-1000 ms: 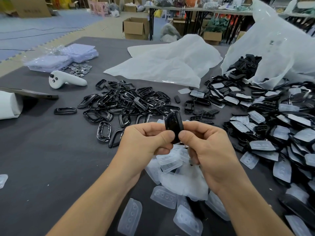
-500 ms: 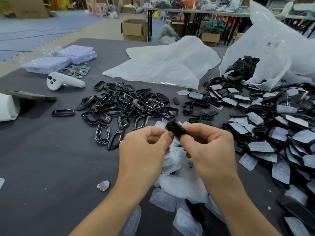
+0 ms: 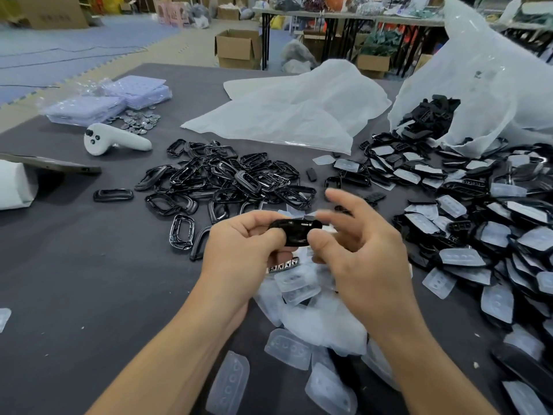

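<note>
My left hand (image 3: 242,244) grips a black key-fob shell (image 3: 294,230), held flat above the grey table (image 3: 74,280). My right hand (image 3: 359,250) pinches the shell's right end between thumb and a blurred forefinger, its other fingers spread and lifted. A small chrome lettered strip (image 3: 282,266) shows just under the left hand. Clear silicone button pads (image 3: 299,287) lie heaped below both hands.
A pile of black frames (image 3: 227,181) lies ahead. Black shells with clear pads (image 3: 478,223) cover the right side, spilling from a plastic bag (image 3: 478,85). A white controller (image 3: 115,140), coins (image 3: 139,121), bagged trays (image 3: 110,98) and a white sheet (image 3: 293,109) lie further off.
The black shell turned from upright to lying flat between my hands. My right hand's fingers opened out and lifted. The chrome strip came into view below the left hand.
</note>
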A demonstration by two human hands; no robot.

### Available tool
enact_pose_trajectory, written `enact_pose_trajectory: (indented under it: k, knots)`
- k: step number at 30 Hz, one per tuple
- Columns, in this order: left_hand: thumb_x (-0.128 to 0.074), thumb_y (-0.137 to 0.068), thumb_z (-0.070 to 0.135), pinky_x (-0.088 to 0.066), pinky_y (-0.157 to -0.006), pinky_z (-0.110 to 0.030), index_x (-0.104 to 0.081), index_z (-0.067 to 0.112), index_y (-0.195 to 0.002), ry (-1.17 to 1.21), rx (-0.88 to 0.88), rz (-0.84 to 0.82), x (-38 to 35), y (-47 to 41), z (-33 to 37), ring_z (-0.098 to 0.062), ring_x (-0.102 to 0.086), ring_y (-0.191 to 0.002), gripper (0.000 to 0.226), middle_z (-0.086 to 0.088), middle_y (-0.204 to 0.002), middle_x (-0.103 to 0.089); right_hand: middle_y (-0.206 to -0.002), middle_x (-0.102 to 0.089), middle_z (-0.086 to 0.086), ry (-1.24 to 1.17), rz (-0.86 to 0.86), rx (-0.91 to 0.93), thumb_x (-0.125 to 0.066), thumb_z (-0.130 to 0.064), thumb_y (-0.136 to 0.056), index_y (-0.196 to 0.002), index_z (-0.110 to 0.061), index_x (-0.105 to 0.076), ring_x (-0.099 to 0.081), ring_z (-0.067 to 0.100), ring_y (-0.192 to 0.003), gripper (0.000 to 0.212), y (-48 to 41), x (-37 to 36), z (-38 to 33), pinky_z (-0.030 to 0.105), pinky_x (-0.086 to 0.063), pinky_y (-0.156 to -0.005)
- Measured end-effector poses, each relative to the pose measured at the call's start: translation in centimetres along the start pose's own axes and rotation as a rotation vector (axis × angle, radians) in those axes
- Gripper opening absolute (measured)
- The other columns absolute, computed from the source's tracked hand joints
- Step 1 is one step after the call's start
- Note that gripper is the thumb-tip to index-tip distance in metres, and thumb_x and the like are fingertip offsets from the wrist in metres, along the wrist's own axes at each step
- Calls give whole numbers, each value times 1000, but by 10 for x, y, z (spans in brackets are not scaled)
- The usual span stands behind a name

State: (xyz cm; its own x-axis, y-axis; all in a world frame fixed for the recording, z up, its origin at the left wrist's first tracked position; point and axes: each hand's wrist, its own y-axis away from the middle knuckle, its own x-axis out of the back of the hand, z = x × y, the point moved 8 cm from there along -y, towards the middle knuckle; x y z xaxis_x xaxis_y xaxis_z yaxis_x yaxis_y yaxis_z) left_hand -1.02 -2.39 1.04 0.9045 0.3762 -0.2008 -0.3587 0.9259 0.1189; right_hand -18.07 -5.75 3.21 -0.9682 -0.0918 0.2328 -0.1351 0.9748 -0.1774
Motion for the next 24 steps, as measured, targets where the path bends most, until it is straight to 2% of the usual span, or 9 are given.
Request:
enact_pose_trajectory:
  k: [4,8,12,14,15,18,20,22,24]
  knots:
    - [-64,-91,-12,-59,-60,-22,-80,16,-82,-100,-62,-49,-1,1,4,-17,-75,-64,34,-8,-78,-80,-66,-73,5,-36,-89,-82,-73,-23,-85,-88,-29,-76,-67,19,-54,7,-1,-13,12,32,-54,-54]
    - [-69,-89,-5,-64,-70,-37,-80,29,-84,-378,-244,56,0,6,12,-24,-76,-70,36,3,-73,-79,-62,-70,11,-102,-83,-157,-69,-6,-86,-75,-21,-77,-60,18,-45,20,-2,-15,17,25,-44,-42]
    - [-74,-90,6,-66,-72,-36,-79,27,-99,-165,-144,71,1,6,0,-27,-77,-70,22,-5,-75,-78,-62,-69,16,-302,-53,-234,-68,1,-89,-70,-10,-74,-57,17,-44,23,2,-13,19,23,-42,-39]
    - [-75,-91,13,-65,-70,-34,-81,20,-88,-99,-74,9,-5,5,-6,-24,-74,-66,9,-9,-72,-76,-65,-70,18,-380,-33,-248,-67,1,-90,-71,-4,-71,-58,18,-45,20,5,-16,18,26,-45,-40]
    - [-75,-91,14,-63,-67,-35,-80,18,-81,-101,-75,1,-7,5,-7,-22,-71,-63,12,-10,-69,-75,-65,-71,18,-383,-26,-243,-67,1,-91,-73,-3,-71,-58,19,-45,19,6,-19,17,27,-46,-40]
    - [-73,-91,9,-62,-67,-38,-81,22,-77,-139,-156,93,1,2,0,-21,-70,-62,20,-10,-71,-76,-62,-71,8,-175,7,-159,-65,-9,-95,-81,-20,-75,-62,20,-44,21,9,-20,13,30,-49,-42]
    - [-69,-94,5,-64,-65,-33,-80,21,-76,-127,-168,178,15,-4,4,-21,-72,-65,27,-9,-77,-79,-61,-70,-3,67,93,-49,-65,-20,-96,-89,-29,-76,-61,13,-45,16,10,-10,6,28,-50,-45]
    - [-65,-97,3,-61,-59,-27,-76,15,-77,-55,-119,205,28,-13,4,-19,-72,-62,27,-9,-79,-79,-61,-68,-12,272,139,73,-67,-22,-94,-101,-32,-76,-58,9,-48,15,10,-1,-6,22,-47,-49]
    - [-61,-100,3,-57,-53,-25,-70,10,-80,-10,-94,216,35,-19,5,-17,-69,-55,23,-7,-75,-77,-65,-67,-14,417,70,142,-69,-19,-89,-98,-32,-79,-60,6,-62,18,8,1,-13,22,-49,-59]
